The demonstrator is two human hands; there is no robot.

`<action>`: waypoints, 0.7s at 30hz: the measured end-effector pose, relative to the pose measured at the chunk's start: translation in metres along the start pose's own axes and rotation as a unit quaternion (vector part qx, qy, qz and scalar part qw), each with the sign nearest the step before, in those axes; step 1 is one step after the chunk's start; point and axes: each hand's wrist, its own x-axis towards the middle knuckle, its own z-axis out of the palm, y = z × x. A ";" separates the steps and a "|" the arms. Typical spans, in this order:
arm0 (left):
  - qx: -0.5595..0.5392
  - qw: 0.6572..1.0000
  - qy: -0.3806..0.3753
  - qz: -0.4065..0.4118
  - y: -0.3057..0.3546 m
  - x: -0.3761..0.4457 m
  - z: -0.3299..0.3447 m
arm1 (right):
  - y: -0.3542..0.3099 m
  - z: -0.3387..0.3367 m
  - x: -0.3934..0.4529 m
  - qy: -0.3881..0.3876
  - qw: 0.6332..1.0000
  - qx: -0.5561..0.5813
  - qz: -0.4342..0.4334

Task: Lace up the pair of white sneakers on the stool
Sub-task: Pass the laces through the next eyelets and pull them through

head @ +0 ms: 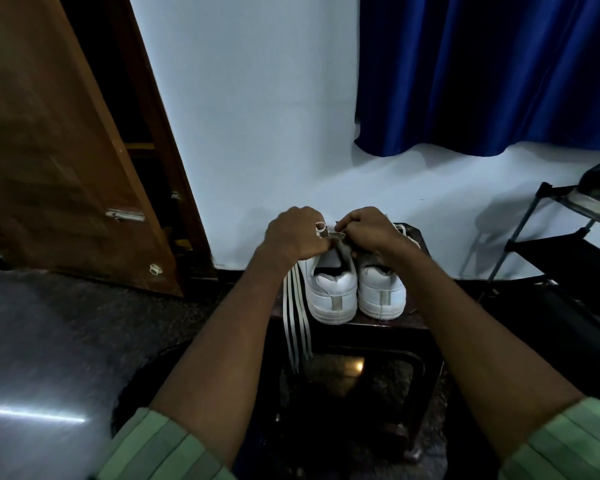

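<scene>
Two white sneakers (355,289) stand heels toward the camera on a dark stool (388,327) at lower centre. Above them, the left hand (297,235) and right hand (368,230) pinch a lace (328,233) with curled fingers; loose lace ends (297,323) hang left.
</scene>
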 end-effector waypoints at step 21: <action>-0.006 1.000 -0.007 -0.027 0.000 0.002 0.008 | 0.002 -0.002 0.001 0.004 1.000 0.005 -0.002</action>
